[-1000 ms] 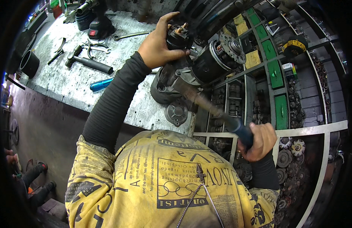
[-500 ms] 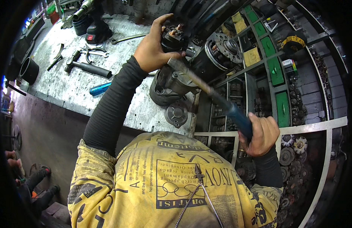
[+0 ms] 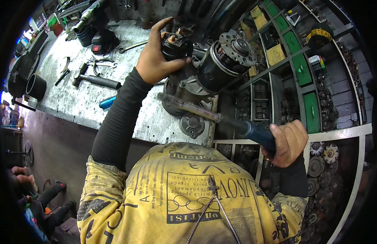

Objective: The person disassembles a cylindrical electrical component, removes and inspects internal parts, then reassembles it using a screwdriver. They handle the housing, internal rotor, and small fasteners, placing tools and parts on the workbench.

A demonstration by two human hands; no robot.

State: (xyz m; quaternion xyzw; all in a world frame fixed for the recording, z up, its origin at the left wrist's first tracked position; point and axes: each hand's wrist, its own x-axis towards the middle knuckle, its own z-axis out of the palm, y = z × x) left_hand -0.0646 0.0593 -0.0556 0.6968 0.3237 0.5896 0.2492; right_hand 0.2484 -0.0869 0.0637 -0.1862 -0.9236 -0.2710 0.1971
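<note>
Near the worktop [image 3: 141, 118] corner: metal housing [image 3: 192, 86] seen, with a large black cylinder [image 3: 213, 73] standing on it, slightly tilted, topped by a holed disc [image 3: 238, 49]. Just beside it, a small black cylinder [image 3: 175, 52] with copper-coloured studs [image 3: 172, 38] is clasped from the left by the left hand [image 3: 156, 59]: thumb laid across the near side, forefinger raised along the far side, other fingers mostly hidden. By the right hand [image 3: 292, 142], a tool [image 3: 259, 136] is gripped at its dark blue handle, fingers wrapped tightly round it. Its metal shaft is angled across the front of the housing (end blurred; contact cannot be told). A round metal cover [image 3: 192, 124] is set in front, by the worktop edge. Farther left, a hammer [image 3: 97, 81], pliers [image 3: 99, 69] and a wrench [image 3: 133, 46] are laid out; a blue handle [image 3: 107, 102] is partly covered by the left sleeve [image 3: 123, 110].
</note>
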